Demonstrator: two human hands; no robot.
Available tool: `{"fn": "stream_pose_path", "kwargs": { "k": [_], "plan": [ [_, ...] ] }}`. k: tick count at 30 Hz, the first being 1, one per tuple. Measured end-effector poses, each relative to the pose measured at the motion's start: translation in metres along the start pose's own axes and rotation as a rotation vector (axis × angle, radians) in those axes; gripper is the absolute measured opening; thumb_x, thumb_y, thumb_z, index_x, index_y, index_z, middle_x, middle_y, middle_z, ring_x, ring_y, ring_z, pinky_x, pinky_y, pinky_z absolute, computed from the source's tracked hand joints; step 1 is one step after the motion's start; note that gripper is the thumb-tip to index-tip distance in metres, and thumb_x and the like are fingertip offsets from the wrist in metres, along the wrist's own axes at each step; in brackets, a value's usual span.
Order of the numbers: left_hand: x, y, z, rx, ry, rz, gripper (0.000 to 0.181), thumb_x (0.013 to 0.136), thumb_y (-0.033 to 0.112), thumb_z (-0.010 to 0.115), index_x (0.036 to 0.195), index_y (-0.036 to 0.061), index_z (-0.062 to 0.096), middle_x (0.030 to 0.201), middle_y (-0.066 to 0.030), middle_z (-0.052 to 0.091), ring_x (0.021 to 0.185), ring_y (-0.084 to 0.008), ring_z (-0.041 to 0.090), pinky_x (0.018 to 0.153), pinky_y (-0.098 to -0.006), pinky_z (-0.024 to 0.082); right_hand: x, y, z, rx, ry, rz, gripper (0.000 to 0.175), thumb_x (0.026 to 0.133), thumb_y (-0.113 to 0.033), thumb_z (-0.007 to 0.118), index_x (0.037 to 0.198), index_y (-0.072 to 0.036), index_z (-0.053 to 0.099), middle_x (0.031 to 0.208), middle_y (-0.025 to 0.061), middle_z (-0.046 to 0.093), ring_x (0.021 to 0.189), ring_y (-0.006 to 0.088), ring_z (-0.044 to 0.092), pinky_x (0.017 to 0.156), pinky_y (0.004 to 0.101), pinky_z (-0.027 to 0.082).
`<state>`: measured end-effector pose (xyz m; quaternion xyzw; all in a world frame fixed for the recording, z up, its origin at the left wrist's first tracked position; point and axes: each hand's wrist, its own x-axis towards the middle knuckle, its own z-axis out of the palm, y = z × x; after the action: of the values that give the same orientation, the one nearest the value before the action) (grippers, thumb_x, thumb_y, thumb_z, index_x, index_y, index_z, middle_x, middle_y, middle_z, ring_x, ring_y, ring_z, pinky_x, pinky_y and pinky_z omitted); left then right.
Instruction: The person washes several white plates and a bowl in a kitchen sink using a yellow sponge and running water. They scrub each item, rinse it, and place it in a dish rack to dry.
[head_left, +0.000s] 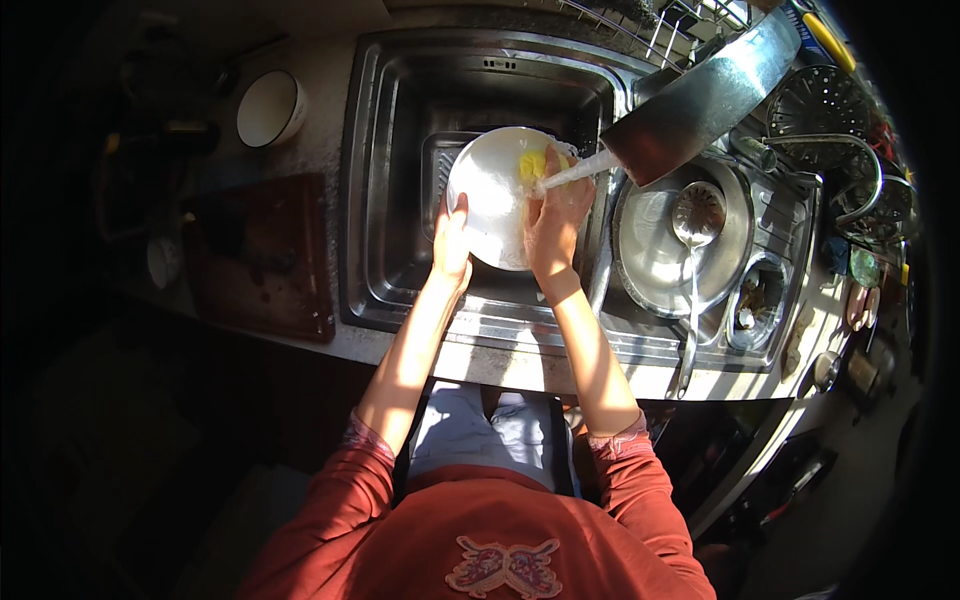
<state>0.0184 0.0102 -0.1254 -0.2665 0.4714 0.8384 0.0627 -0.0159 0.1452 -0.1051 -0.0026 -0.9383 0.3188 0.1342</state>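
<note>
Over the stainless steel sink basin (397, 247), my left hand (452, 244) grips the near-left rim of a white plate or shallow bowl (487, 199). My right hand (559, 214) is at its right side and presses a yellow sponge (532, 163) to the inner surface. A stream of water (577, 169) runs from the wide metal faucet (697, 105) onto the dish beside my right fingers. The faucet reaches in from the upper right. Bright sunlight washes out part of the dish, so its depth is hard to tell.
Right of the basin, a slotted metal ladle (699, 217) lies across a round metal pan or lid (645, 247), near a small clear container of scraps (757, 304). On the left counter are a white bowl (268, 109) and a reddish-brown cutting board (259, 259). A metal colander (817, 109) stands far right.
</note>
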Motion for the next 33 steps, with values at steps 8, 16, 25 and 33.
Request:
{"fn": "stream_pose_path", "kwargs": {
  "k": [8,16,25,33],
  "plan": [
    [0.027,0.004,0.001,-0.065,-0.071,0.002,0.054,0.104,0.045,0.039,0.139,0.0038,0.043,0.131,-0.0093,0.055,0.120,-0.0195,0.054,0.103,-0.0348,0.043,0.019,-0.028,0.028,0.299,-0.083,-0.333,0.041,0.083,-0.008,0.061,0.123,-0.002,0.053,0.125,0.0224,0.051,0.116,0.0416,0.045,0.103,0.0492,0.034],
    [0.027,-0.001,-0.012,-0.157,0.135,-0.106,0.054,0.102,0.042,0.047,0.136,-0.0004,0.044,0.127,-0.0146,0.057,0.115,-0.0241,0.059,0.097,-0.0379,0.050,0.000,-0.009,-0.015,0.195,-0.564,-0.387,0.034,0.075,-0.009,0.072,0.108,-0.012,0.066,0.116,0.0102,0.057,0.115,0.0308,0.050,0.098,0.0441,0.036],
    [0.012,-0.009,-0.014,-0.077,0.071,-0.084,0.045,0.097,0.017,0.058,0.136,-0.0007,0.045,0.130,-0.0131,0.055,0.119,-0.0219,0.054,0.101,-0.0368,0.045,0.028,0.045,-0.036,0.006,-0.272,-0.462,0.043,0.070,-0.004,0.073,0.111,-0.008,0.061,0.120,0.0154,0.055,0.110,0.0369,0.051,0.094,0.0466,0.041],
    [-0.005,-0.008,-0.010,-0.044,0.073,-0.153,0.040,0.097,0.012,0.054,0.133,-0.0016,0.049,0.125,-0.0124,0.060,0.113,-0.0216,0.060,0.095,-0.0352,0.049,0.024,0.043,-0.014,-0.040,-0.333,-0.532,0.044,0.078,-0.020,0.070,0.119,-0.014,0.057,0.117,0.0128,0.057,0.107,0.0346,0.052,0.097,0.0452,0.044]
  ]
}}
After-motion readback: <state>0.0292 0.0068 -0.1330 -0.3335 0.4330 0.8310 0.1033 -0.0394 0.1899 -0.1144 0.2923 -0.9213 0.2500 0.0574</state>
